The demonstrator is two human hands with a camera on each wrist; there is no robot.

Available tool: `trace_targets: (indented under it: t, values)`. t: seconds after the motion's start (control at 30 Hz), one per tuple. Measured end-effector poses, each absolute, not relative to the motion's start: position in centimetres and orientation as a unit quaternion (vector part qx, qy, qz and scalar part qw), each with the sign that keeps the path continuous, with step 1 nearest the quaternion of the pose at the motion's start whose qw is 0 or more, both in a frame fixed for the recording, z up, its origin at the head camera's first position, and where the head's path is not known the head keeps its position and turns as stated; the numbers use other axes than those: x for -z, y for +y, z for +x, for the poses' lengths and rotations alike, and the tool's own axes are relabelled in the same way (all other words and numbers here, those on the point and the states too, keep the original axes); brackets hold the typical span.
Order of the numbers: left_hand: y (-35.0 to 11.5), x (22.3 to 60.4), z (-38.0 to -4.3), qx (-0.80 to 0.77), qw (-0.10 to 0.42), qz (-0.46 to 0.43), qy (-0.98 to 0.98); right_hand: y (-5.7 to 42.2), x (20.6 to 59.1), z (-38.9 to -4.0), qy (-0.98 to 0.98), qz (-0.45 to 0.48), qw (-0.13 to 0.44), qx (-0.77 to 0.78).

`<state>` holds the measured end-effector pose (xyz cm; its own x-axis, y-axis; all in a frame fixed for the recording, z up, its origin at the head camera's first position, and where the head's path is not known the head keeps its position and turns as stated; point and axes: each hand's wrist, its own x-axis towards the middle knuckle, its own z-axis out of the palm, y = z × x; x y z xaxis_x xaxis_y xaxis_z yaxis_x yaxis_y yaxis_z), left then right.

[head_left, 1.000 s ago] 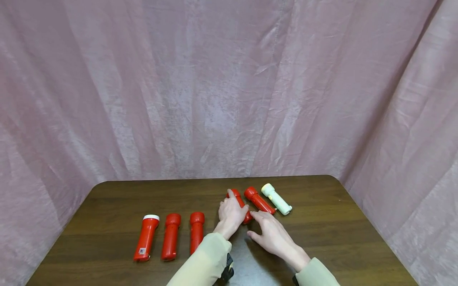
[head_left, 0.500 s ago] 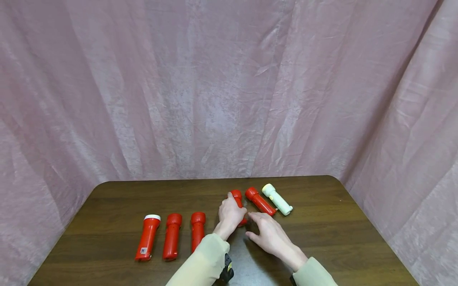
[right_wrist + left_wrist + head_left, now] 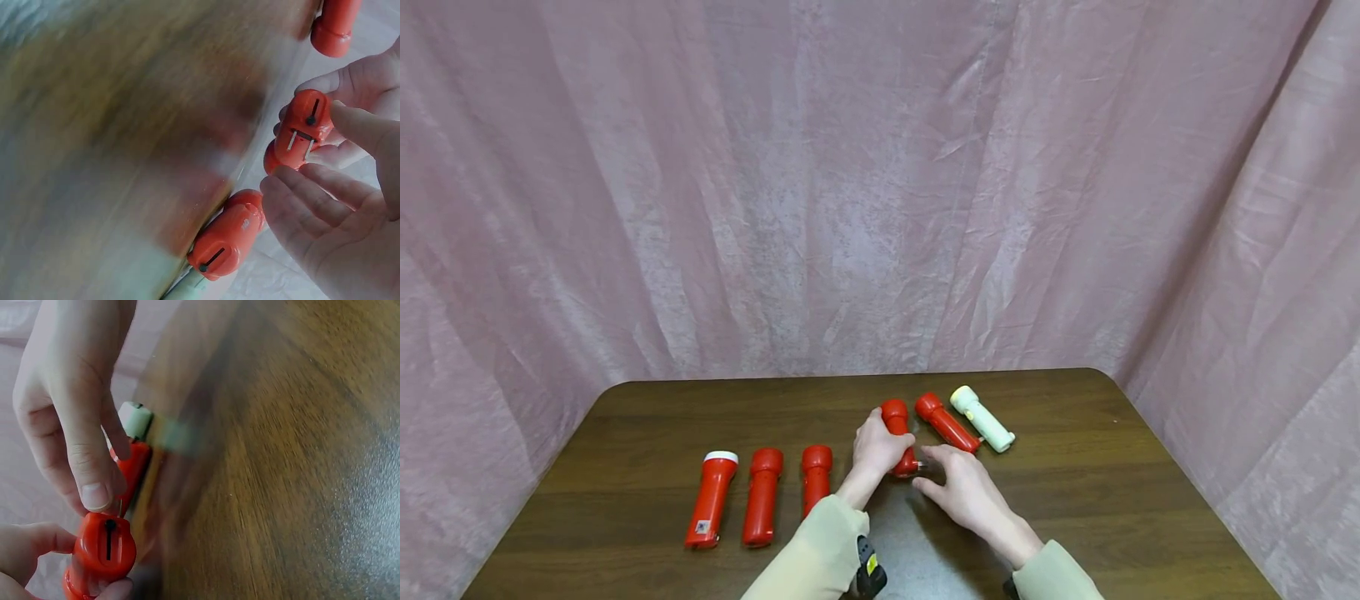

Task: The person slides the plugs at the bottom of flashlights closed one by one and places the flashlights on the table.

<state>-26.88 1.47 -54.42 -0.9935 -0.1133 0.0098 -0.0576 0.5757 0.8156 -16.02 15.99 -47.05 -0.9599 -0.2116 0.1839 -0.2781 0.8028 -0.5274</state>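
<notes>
My left hand (image 3: 877, 446) grips a red flashlight (image 3: 895, 417) near the middle of the table. Two metal plug prongs (image 3: 300, 145) stick out from the flashlight's tail, beside a black slider switch. Close to that tail is my right hand (image 3: 966, 492), fingers loosely extended and thumb apart. In the left wrist view, the right thumb (image 3: 95, 494) hovers by the prongs; whether it touches them I cannot tell. Just right of the held one lies another red flashlight (image 3: 947, 422), then a pale green flashlight (image 3: 983, 419), both slanted.
On the left of the wooden table (image 3: 647, 417) lie a red flashlight with a white rim (image 3: 711, 500), a plain red flashlight (image 3: 762, 498) and another red flashlight (image 3: 817, 479), partly behind my left sleeve. A pink curtain (image 3: 850, 208) hangs behind the table.
The held flashlight's tail has swung left and toward me, and its metal prongs now show in the head view. My left hand has shifted slightly left; the right has barely moved.
</notes>
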Motion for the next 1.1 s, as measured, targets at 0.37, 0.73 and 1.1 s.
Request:
trace_targets:
  t: [0.37, 0.73, 1.1]
  values:
    - [0.8, 51.0, -24.6, 0.494, 0.026, 0.044, -0.868, 16.1, 47.2, -16.5, -0.922, 0.105, 0.066, -0.368]
    - [0.1, 46.5, -21.4, 0.593, -0.029, 0.063, -0.802, 16.4, 47.4, -17.0, -0.865, 0.112, 0.024, -0.488]
    - [-0.1, 45.7, -20.4, 0.686, -0.063, 0.052, -0.723, 16.6, 46.2, -16.1, -0.846, 0.106, 0.027, -0.521]
